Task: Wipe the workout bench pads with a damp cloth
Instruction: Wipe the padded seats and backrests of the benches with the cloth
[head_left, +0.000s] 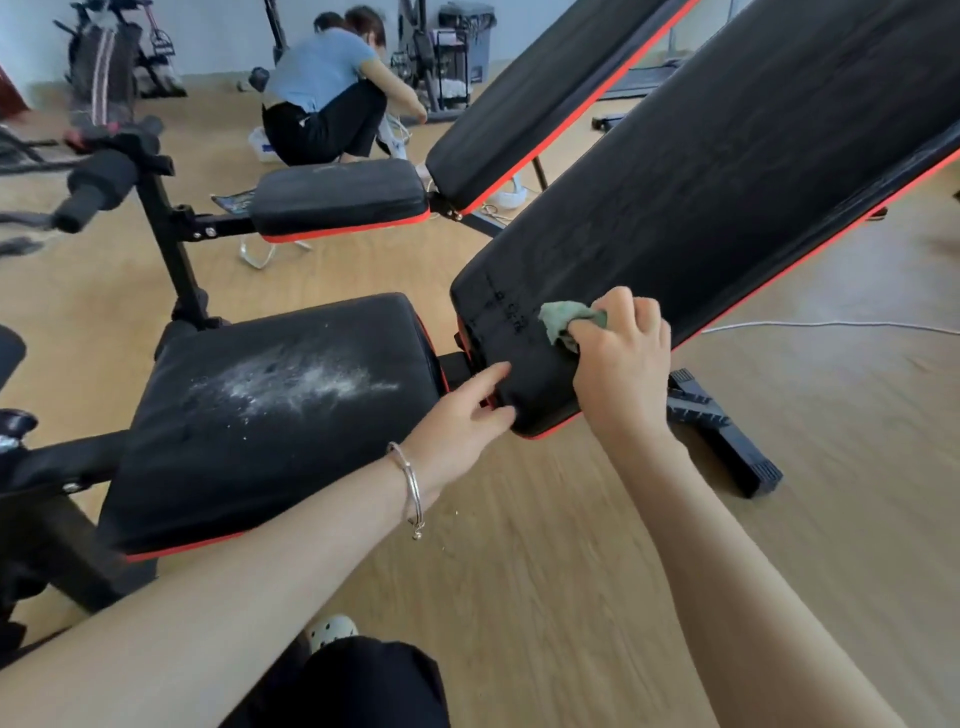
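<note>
A black workout bench with red trim stands in front of me. Its inclined back pad rises to the upper right. My right hand grips a crumpled green cloth and presses it on the lower end of that pad. With straight fingers, my left hand touches the pad's bottom corner. The flat seat pad at lower left has a smear of white powder across its middle.
A second black and red bench stands behind. A person crouches on the wooden floor beyond it. Foam roller bars are at left, the bench's black foot at right, and a white cable lies on the floor.
</note>
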